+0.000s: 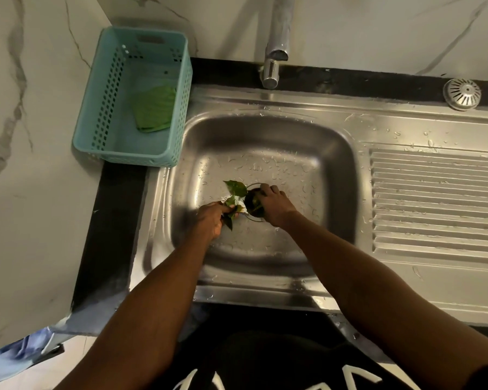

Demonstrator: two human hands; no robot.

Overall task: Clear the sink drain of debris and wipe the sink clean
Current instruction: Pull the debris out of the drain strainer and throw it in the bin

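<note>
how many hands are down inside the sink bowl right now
2. The left hand is beside the drain, gripping a bunch of leaves. The right hand is over the drain, fingers reaching into it.

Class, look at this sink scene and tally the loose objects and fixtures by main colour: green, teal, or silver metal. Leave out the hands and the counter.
Green: 2 (bunch of leaves held by the left hand; scrub pad)
Teal: 1 (basket)
Silver metal: 3 (sink; tap; drain strainer cap)
Total: 6
</note>
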